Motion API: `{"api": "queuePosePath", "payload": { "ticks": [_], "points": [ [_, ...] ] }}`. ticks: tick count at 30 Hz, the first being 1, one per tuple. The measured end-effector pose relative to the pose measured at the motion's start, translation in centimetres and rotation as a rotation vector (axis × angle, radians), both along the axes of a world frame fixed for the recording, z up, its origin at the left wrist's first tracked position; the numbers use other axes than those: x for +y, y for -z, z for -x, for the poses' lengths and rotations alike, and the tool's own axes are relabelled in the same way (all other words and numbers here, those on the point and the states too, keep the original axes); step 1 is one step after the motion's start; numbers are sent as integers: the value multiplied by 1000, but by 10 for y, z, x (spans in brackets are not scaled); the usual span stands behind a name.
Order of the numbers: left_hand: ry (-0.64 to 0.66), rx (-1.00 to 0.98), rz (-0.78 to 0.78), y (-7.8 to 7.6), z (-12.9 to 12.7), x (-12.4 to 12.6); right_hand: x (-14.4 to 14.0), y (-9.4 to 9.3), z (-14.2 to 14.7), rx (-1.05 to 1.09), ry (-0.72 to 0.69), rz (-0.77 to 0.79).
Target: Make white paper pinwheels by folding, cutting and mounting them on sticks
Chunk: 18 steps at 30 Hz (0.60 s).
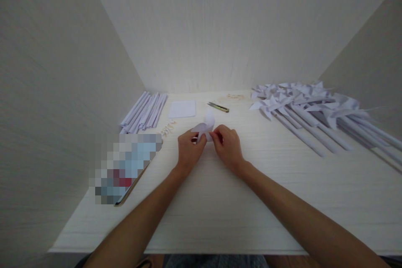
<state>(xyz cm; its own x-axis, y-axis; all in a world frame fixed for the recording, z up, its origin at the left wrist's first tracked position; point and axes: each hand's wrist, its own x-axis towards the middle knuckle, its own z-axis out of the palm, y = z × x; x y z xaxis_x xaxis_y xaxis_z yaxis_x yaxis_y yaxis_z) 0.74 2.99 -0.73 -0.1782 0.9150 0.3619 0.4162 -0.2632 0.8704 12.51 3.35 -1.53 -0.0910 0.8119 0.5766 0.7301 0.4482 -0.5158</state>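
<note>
Both hands meet over the middle of the pale wooden desk [220, 201]. My left hand [189, 150] and my right hand [226, 145] each pinch a side of a small folded white paper piece [206, 126], whose flaps curl upward between the fingertips. The paper is held just above the desk surface.
A bundle of rolled white paper sticks [145, 111] lies at the back left, with small pale bits [168, 127] beside it. A white paper square [182, 109] and a small cutter [218, 107] lie behind my hands. Finished paper pinwheels [307, 106] are piled at the right. A phone [127, 167] lies at the left.
</note>
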Motion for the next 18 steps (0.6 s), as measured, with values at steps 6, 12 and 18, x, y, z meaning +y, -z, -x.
{"api": "queuePosePath", "payload": {
  "ticks": [6, 12, 18],
  "points": [
    [-10, -13, 86, -4, 0, 1, 3, 1, -1, 56, 6, 23],
    [42, -30, 133, -4, 1, 1, 4, 2, -1, 86, -2, 32],
    [46, -46, 156, -5, 2, 1, 3, 2, -2, 106, -13, 37]
  ]
}}
